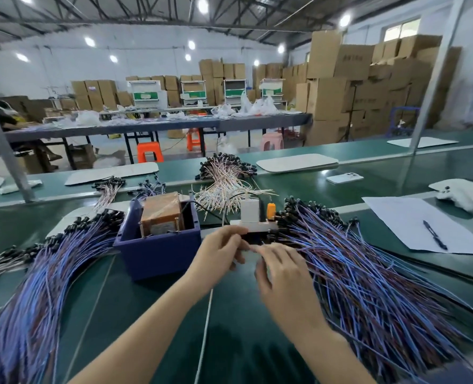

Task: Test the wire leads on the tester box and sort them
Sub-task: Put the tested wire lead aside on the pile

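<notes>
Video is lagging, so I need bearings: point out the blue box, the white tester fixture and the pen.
blue box (160,254): head view, on its front wall.
white tester fixture (249,210): head view, on its upright white block.
pen (434,235): head view, mid-barrel.

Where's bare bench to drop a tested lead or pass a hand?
Free: green mat near centre, between the left heap of blue-purple wire leads and the right heap, before the dark blue plastic box. Also the strip between white paper sheet and white phone. Crowded: around the white tester block, where left hand and right hand meet.
</notes>
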Available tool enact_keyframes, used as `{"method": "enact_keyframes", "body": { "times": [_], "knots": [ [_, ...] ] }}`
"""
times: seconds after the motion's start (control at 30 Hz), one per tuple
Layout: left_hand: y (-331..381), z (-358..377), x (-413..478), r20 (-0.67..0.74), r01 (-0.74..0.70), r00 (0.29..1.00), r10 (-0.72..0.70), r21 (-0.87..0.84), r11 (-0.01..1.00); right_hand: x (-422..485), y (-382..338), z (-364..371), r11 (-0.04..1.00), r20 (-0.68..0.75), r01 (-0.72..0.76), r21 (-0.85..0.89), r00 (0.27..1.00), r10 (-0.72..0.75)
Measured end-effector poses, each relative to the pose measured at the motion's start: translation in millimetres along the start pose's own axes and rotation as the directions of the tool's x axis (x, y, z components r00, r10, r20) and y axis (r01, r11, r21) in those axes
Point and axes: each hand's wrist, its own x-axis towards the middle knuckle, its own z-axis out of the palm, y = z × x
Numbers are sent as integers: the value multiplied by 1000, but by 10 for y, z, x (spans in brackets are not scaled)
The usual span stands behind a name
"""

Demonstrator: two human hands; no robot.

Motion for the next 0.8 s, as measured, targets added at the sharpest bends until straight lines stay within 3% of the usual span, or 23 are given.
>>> {"method": "enact_keyframes", "body": {
  "times": [0.23,0.4,0.53,0.7,0.8],
  "knots": [
    [-470,-841,-650,-365,-32,931,24,-17,999,24,-747,660,973,138,82,214,984,-113],
    [-847,-1149,-882,-390,121,919,-65,120,985,132,-1135,1111,942,337,-8,336,935,-112],
    [-1010,-1193,-881,-405,136,914,-35,225,965,267,-1205,1390,959,524,-108,263,850,-48],
    [-1055,-1216,-825,-454,150,889,-57,171,974,284,-1079,1564,932,559,-219,289,829,22],
    [-1056,-1210,-847,-563,122,826,33,236,964,294,-1032,1602,905,552,-256,339,833,29]
  ]
}}
